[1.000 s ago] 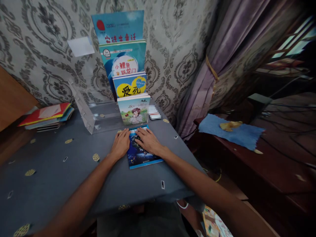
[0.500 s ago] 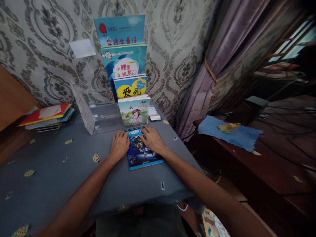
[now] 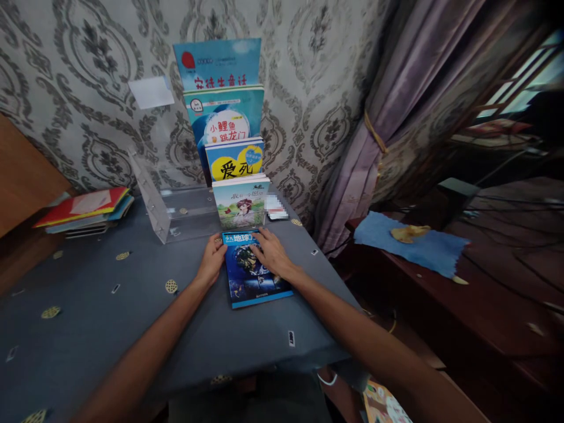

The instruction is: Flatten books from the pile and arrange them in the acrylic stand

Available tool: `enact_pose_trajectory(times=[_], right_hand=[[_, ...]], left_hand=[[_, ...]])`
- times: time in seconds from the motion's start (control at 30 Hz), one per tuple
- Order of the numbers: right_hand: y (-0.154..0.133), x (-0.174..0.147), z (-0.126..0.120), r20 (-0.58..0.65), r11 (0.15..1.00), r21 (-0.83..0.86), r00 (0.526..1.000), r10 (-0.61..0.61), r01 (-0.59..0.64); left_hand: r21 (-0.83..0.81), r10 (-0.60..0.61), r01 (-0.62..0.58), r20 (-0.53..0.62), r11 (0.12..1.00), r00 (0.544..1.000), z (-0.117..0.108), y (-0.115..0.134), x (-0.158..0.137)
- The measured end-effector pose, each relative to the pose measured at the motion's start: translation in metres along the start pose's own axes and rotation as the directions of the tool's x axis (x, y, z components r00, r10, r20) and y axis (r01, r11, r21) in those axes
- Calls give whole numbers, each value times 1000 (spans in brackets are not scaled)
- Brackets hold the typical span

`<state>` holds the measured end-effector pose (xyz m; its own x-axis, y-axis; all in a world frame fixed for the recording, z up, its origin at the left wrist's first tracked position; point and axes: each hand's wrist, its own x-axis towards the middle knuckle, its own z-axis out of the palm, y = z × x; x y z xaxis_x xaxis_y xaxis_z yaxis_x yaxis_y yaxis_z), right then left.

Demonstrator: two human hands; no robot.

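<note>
A blue book [image 3: 247, 288] with a picture of the Earth on its cover lies flat on the table, its top end close to the row of standing books. My left hand [image 3: 212, 258] rests beside the book's upper left edge, its fingers loosely bent and the thumb at the cover's edge. Over the upper right part of the cover lies my right hand [image 3: 274, 254], fingers stretched forward and thumb apart on the cover. Behind, several books stand upright in rising steps in a clear acrylic rack [image 3: 152, 202]; the front one is a pale green book [image 3: 242, 205].
A stack of folders and books [image 3: 88, 208] lies at the left of the grey patterned tablecloth [image 3: 145, 317]. A small blurred white item [image 3: 277, 210] sits right of the rack. At right, a blue cloth [image 3: 405, 249] lies on a dark red table [image 3: 423, 294] with cables.
My left hand has slid slightly left, off the cover to the book's edge, uncovering more of the title. My right hand stays on the book. The view has shifted slightly.
</note>
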<state>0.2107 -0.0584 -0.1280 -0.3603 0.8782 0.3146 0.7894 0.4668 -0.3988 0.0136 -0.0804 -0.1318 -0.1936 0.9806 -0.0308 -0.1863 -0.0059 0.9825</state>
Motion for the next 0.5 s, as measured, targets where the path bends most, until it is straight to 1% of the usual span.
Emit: enact_pose_trajectory(times=[0.1, 0.17, 0.23, 0.37, 0.43, 0.47, 0.5], right_hand=[[2, 0, 1, -4, 998, 62, 1000, -17, 17], [5, -1, 4, -27, 991, 132, 999, -18, 21], [8, 0, 6, -71, 976, 216, 997, 9, 7], [10, 4, 6, -165, 926, 374, 980, 114, -45], [8, 5, 4, -164, 866, 492, 968, 191, -88], [5, 6, 2, -137, 813, 569, 961, 241, -123], [2, 6, 0, -86, 737, 656, 953, 291, -166]], left_hand=[[-176, -141, 153, 80, 972, 987, 5, 3, -3], [-253, -187, 201, 79, 946, 979, 6, 7, -4], [-301, -208, 215, 53, 929, 977, 6, 11, -4], [-337, -198, 192, 16, 922, 980, 5, 16, -2], [-350, -192, 181, 2, 919, 981, 4, 17, -1], [-354, -190, 177, -2, 918, 982, 4, 18, -1], [-358, -190, 175, -8, 917, 982, 4, 18, -1]])
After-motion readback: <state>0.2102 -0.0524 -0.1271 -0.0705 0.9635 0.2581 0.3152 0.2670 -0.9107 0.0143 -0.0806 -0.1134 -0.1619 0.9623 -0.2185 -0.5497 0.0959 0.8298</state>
